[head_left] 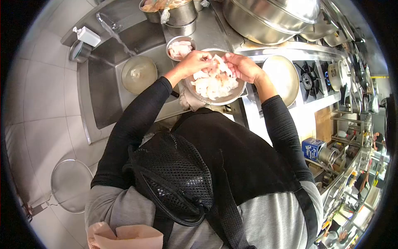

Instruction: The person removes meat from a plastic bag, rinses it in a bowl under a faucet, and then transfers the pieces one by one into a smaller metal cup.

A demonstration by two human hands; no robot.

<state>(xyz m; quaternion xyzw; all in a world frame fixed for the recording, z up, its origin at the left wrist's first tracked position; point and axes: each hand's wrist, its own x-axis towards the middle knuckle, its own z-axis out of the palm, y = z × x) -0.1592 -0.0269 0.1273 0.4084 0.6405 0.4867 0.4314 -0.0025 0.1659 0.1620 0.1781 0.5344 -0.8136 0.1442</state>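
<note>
A wide metal bowl full of pale, whitish raw pieces sits on the counter in front of me. Above its far side, my left hand and my right hand pinch one pale strip between them, fingers closed on either end. The strip looks like raw meat or seafood; its exact kind I cannot tell. Beyond my left hand stands a smaller metal bowl of pinkish raw pieces. A crumpled cloth lies by the near left of the wide bowl.
On the left, water runs from a faucet into a steel sink holding a round bowl. A large steel pot stands at the back. Rightward are a pale round pan and a gas burner.
</note>
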